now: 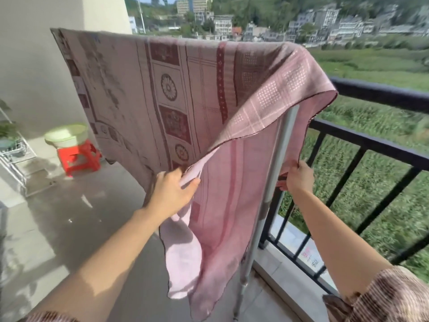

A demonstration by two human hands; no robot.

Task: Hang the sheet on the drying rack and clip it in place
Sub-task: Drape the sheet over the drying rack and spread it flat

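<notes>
A pink patterned sheet [144, 89] hangs draped over the top bar of the drying rack, which it hides. The rack's grey upright pole [282, 156] shows through a gap at the right end. My left hand [173, 194] grips the near edge of the sheet low down, with pale folded cloth trailing below it. My right hand [298, 176] holds the sheet's far edge just right of the pole, pulling the corner open. No clip is in view.
A black balcony railing [371, 145] runs along the right, close behind the pole. At the left, a green basin [66, 134] rests on a red plastic stool [79, 158], beside a white wire plant rack [14, 149]. Wet concrete floor [69, 224] spreads below.
</notes>
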